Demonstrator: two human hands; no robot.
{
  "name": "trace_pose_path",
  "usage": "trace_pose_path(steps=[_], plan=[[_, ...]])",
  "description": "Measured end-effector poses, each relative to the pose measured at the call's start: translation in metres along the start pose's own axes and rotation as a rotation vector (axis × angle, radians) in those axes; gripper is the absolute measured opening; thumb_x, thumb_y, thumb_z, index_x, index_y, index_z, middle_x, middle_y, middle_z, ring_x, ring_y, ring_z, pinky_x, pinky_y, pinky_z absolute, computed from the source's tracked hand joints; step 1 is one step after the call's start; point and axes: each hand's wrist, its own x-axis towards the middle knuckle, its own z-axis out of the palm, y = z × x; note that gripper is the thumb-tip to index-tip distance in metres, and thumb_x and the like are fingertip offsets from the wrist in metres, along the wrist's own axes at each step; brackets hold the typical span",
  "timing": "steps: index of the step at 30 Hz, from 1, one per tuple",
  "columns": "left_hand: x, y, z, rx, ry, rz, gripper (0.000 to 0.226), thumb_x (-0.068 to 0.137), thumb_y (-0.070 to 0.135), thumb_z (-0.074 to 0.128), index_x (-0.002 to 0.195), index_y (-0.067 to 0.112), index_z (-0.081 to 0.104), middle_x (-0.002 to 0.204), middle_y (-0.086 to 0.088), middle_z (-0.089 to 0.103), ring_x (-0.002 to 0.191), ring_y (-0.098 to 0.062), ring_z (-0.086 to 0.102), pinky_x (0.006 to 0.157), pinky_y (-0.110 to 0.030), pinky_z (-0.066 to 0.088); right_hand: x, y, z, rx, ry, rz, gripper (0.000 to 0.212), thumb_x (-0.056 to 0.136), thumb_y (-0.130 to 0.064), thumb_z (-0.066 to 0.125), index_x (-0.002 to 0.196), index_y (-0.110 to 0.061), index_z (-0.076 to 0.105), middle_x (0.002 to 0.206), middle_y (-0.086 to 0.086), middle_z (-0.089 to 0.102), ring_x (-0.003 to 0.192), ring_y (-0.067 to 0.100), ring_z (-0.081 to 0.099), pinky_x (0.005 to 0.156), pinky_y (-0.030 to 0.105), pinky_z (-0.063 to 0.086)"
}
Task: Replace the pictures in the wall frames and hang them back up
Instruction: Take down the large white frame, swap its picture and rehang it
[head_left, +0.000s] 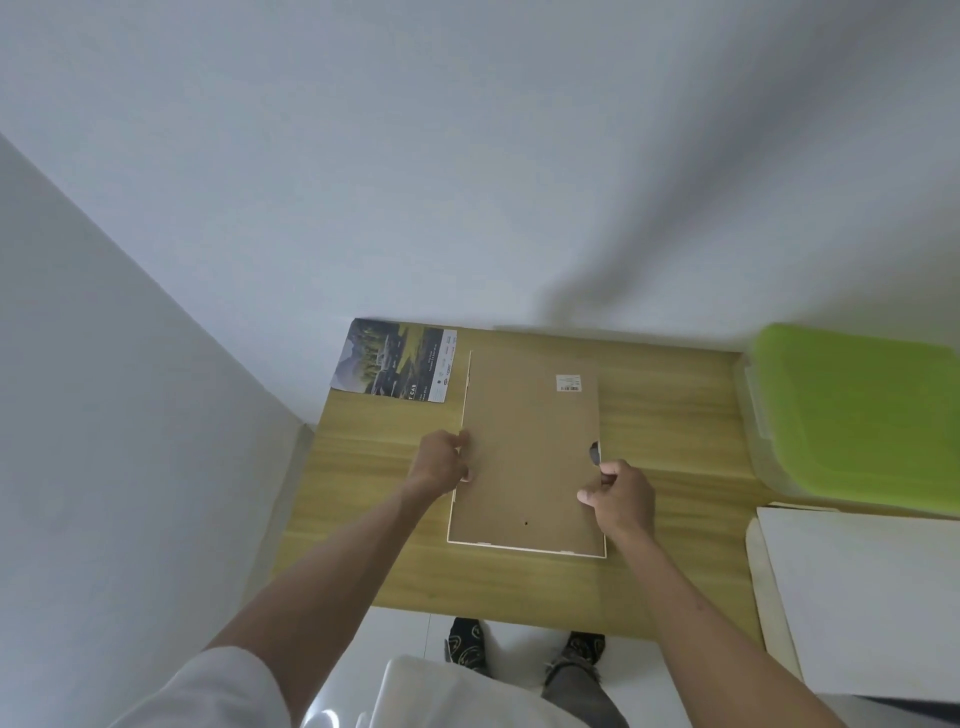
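Frame: a picture frame (527, 457) lies face down near the middle of the wooden desk (670, 415); its brown backing board faces up, with a thin white rim showing along the left and near edges; a small white barcode label (569, 383) sits near the far right corner of the board; a tiny dark hole shows near the near edge.
Picture: a printed picture (397, 366) showing a landscape with small text lies flat at the far left corner of the desk, just beside the frame's far left corner.
Left hand: the left hand (441, 462) rests at the frame's left edge; its grip is closed on that edge, fingers curled over the rim.
Right hand: the right hand (618, 496) sits at the frame's right edge; its fingers are curled, pinching a small dark tab (595, 453) on the rim of the backing.
Surroundings: a green-lidded plastic box (857, 415) stands to the right of the desk; a white surface (857, 597) lies nearer on the right; the desk stands against a white wall (467, 156); the person's feet (467, 642) show on the floor below the desk's near edge.
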Motion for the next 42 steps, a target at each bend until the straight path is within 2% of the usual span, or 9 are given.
trace_pose_path(steps=[9, 11, 14, 18, 22, 26, 33, 39, 42], plan=[[0.006, 0.018, -0.005, 0.406, -0.028, 0.111, 0.041, 0.074, 0.004, 0.077, 0.114, 0.004, 0.069, 0.114, -0.013, 0.066, 0.098, -0.03, 0.066, 0.08, -0.034, 0.052, 0.0, -0.011, 0.002, -0.546, -0.087, -0.244, 0.034, 0.089, -0.012, 0.066, 0.062, -0.017, 0.047, 0.089, 0.01, 0.046, 0.081, 0.027, 0.051, 0.069, 0.03, 0.042], [0.007, 0.026, -0.005, 0.659, -0.001, 0.213, 0.045, 0.07, 0.013, 0.083, 0.111, 0.004, 0.069, 0.118, -0.011, 0.059, 0.11, -0.03, 0.058, 0.084, -0.037, 0.05, 0.0, -0.017, 0.001, -0.63, -0.073, -0.263, 0.012, 0.089, -0.017, 0.069, 0.093, -0.008, 0.062, 0.102, 0.011, 0.051, 0.092, 0.029, 0.056, 0.075, 0.033, 0.047], [0.014, 0.04, 0.0, 0.926, 0.034, 0.37, 0.057, 0.062, 0.016, 0.088, 0.111, 0.002, 0.063, 0.126, -0.011, 0.049, 0.118, -0.028, 0.047, 0.087, -0.036, 0.049, 0.011, -0.031, -0.008, -0.824, -0.084, -0.308, 0.072, 0.078, -0.034, 0.079, 0.135, -0.008, 0.045, 0.133, 0.012, 0.043, 0.123, 0.029, 0.046, 0.095, 0.034, 0.044], [0.033, 0.05, 0.004, 1.016, -0.015, 0.407, 0.112, 0.042, 0.022, 0.098, 0.134, 0.0, 0.036, 0.142, -0.017, 0.031, 0.133, -0.033, 0.035, 0.108, -0.039, 0.039, 0.045, -0.046, -0.018, -1.002, -0.274, -0.438, 0.136, 0.066, -0.045, 0.086, 0.155, -0.003, -0.007, 0.163, 0.017, -0.012, 0.152, 0.032, -0.006, 0.123, 0.043, 0.009], [0.044, 0.058, -0.003, 1.033, -0.141, 0.349, 0.15, 0.045, 0.026, 0.098, 0.151, -0.003, -0.005, 0.16, -0.023, -0.01, 0.15, -0.036, -0.007, 0.123, -0.041, 0.011, 0.073, -0.054, -0.016, -1.081, -0.438, -0.53, 0.153, 0.059, -0.049, 0.089, 0.15, -0.003, -0.025, 0.159, 0.016, -0.029, 0.15, 0.031, -0.02, 0.124, 0.045, -0.003], [0.053, 0.062, -0.002, 1.074, -0.196, 0.322, 0.154, 0.047, 0.026, 0.097, 0.15, -0.004, -0.014, 0.158, -0.023, -0.02, 0.148, -0.036, -0.015, 0.123, -0.042, 0.008, 0.089, -0.056, -0.012, -1.118, -0.51, -0.552, 0.16, 0.053, -0.057, 0.089, 0.149, -0.001, -0.026, 0.158, 0.018, -0.031, 0.15, 0.032, -0.019, 0.123, 0.045, -0.003], [0.056, 0.065, -0.002, 1.074, -0.265, 0.284, 0.141, 0.062, 0.013, 0.091, 0.148, -0.005, -0.019, 0.154, -0.025, -0.027, 0.146, -0.038, -0.018, 0.122, -0.042, 0.005, 0.092, -0.059, -0.009, -1.131, -0.537, -0.553, 0.16, 0.053, -0.055, 0.09, 0.149, -0.001, -0.027, 0.157, 0.019, -0.032, 0.149, 0.032, -0.022, 0.123, 0.046, -0.002], [0.054, 0.08, 0.016, 1.013, -0.149, 0.206, 0.078, 0.096, -0.006, 0.043, 0.148, -0.008, -0.015, 0.154, -0.029, -0.022, 0.146, -0.043, -0.013, 0.122, -0.047, 0.003, 0.091, -0.061, -0.01, -1.123, -0.513, -0.529, 0.158, 0.054, -0.054, 0.09, 0.15, -0.003, -0.026, 0.158, 0.015, -0.032, 0.149, 0.029, -0.022, 0.123, 0.048, -0.002], [0.054, 0.079, 0.016, 0.992, -0.121, 0.209, 0.076, 0.098, -0.002, 0.043, 0.148, -0.007, -0.014, 0.156, -0.028, -0.02, 0.147, -0.042, -0.013, 0.121, -0.048, 0.003, 0.083, -0.058, -0.012, -1.089, -0.465, -0.529, 0.153, 0.057, -0.049, 0.09, 0.153, -0.006, -0.02, 0.16, 0.012, -0.029, 0.15, 0.027, -0.021, 0.123, 0.048, -0.001]])
